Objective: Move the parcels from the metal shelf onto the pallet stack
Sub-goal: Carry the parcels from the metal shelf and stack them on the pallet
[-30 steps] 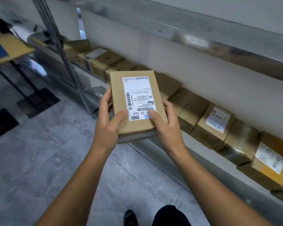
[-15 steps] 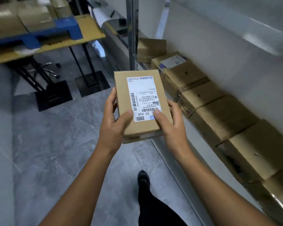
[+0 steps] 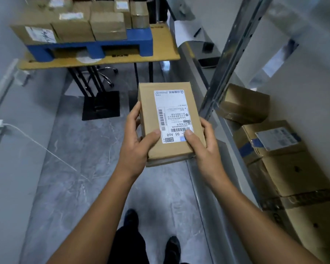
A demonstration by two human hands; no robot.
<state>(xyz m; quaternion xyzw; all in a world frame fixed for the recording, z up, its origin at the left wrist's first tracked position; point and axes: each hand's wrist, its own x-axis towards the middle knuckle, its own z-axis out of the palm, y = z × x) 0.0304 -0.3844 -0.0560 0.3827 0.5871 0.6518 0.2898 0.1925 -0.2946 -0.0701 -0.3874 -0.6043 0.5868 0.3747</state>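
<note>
Off the front edge of the shelf, mid-aisle: one labelled parcel, gripped by left hand and right hand. Blue pallet, lately off to the left, now ahead; carry under way, placement pending.

The light is dim, cool and even, and my arms cast only faint, soft shadows on the grey floor. A dull sheen runs along the metal shelf. The label on the parcel in my grip reads sharp, while the boxes on the pallet look smeared. Straight lines bow toward the frame edges.
</note>
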